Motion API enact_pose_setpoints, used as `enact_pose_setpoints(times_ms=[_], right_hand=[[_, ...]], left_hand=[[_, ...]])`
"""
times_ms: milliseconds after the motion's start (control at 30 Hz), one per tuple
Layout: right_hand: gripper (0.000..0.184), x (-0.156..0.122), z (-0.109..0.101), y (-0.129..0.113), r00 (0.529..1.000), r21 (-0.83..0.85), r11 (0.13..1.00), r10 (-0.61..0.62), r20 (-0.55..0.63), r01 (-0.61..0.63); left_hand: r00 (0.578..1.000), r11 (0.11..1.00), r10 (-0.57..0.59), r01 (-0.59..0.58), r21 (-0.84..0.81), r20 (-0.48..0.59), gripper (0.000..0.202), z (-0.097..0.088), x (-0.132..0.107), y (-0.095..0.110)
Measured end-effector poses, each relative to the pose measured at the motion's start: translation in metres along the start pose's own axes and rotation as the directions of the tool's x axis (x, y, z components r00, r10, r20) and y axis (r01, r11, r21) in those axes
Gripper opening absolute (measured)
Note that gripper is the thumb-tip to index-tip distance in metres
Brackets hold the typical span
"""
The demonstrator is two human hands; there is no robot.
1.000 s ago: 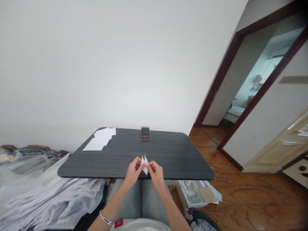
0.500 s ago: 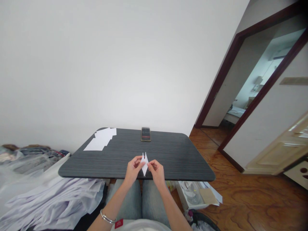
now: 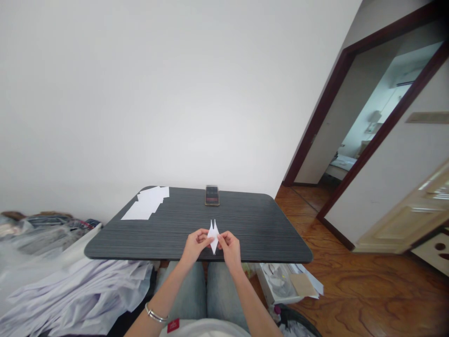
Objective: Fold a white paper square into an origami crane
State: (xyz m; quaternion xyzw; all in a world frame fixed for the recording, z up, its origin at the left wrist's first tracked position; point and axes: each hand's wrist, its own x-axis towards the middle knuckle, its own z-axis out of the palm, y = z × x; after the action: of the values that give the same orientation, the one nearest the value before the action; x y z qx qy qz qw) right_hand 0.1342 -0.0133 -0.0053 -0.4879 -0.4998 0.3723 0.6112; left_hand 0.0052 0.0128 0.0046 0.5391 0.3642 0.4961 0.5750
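Left hand (image 3: pixel 194 244) and right hand (image 3: pixel 229 244) pinch the folded paper (image 3: pixel 213 231) above the counter (image 3: pixel 252 224), nearer than the phone (image 3: pixel 212 195). It is already a slim two-pointed diamond, so the folding seems well advanced. Flat sheets (image 3: pixel 147 203) left of the phone lie unfolded.

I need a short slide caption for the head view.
Over a dark table, the left hand and right hand pinch a folded white paper.

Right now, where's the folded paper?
In the head view, the folded white paper sits at centre, pinched between the left hand and right hand, over the near edge of the dark table.
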Motion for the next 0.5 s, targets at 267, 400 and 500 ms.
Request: enact_pose_setpoints(times_ms=[267,400,500], right_hand=[[0.024,-0.0001,0.0013,-0.0006,0.99,0.013,0.999,0.041,0.131,-0.043],[0.024,0.0004,0.0007,-0.0018,0.975,0.006,0.998,0.055,0.215,-0.058],[0.025,0.0022,0.0005,-0.0013,0.965,0.003,0.998,0.066,0.252,-0.069]], left_hand=[[0.994,1.0,0.017,-0.017,0.002,-0.105,0.024,-0.0033,0.0019,-0.0048],[0.99,1.0,0.027,-0.028,-0.007,-0.137,0.026,-0.003,0.0022,-0.0032],[0.993,0.999,0.027,-0.029,-0.022,-0.118,0.026,-0.0016,0.0011,-0.0006]])
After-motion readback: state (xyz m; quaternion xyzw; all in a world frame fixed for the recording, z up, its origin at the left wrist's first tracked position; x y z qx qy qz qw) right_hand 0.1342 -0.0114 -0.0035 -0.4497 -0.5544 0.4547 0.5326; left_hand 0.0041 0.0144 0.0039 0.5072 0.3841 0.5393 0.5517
